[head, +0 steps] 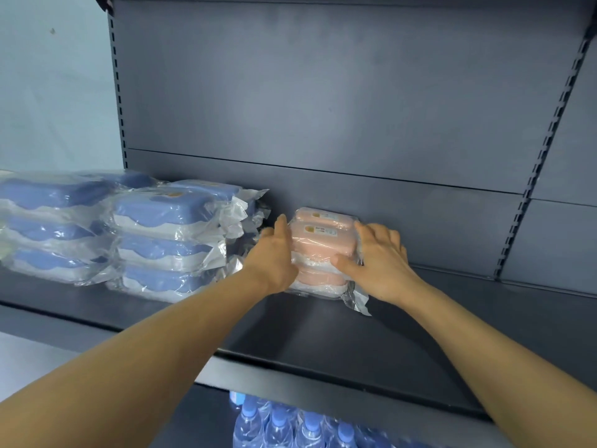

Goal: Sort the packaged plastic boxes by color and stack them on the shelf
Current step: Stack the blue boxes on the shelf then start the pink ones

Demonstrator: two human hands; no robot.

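A small stack of pink packaged boxes [323,244] stands on the dark shelf [323,331], near its back panel. My left hand [274,257] lies flat against the stack's left side with straight fingers. My right hand [378,257] holds the right side, its thumb curled across the front of the upper pink box. To the left stand stacks of blue packaged boxes [161,237], each in clear wrap, three high at the front.
More blue boxes [48,221] fill the shelf's far left. Bare shelf surface extends right of the pink stack. Slotted uprights [546,150] frame the back panel. Wrapped water bottles [290,428] sit on the level below.
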